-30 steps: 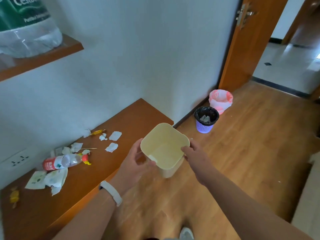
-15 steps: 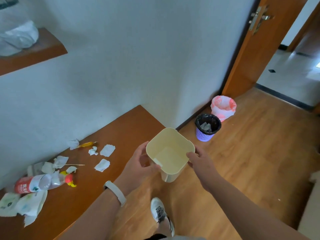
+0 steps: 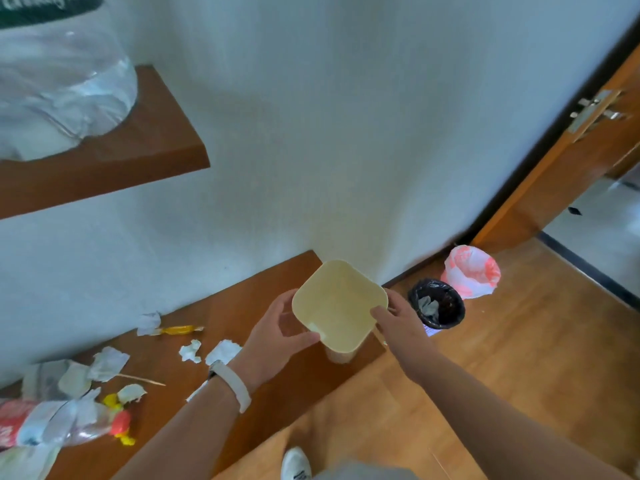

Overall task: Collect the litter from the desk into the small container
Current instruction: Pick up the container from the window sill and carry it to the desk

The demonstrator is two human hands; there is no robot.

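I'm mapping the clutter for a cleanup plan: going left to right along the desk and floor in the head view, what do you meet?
Crushed plastic bottle → yellow candy wrapper → cream container → black-lined bin → pink-bagged bin.

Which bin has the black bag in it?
The purple bin on the floor. The bin beside it has a pink-and-white bag, and the cream one in the hands has none.

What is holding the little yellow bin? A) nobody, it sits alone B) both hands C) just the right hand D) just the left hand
B: the left hand and the right hand each grip a side of the yellow bin.
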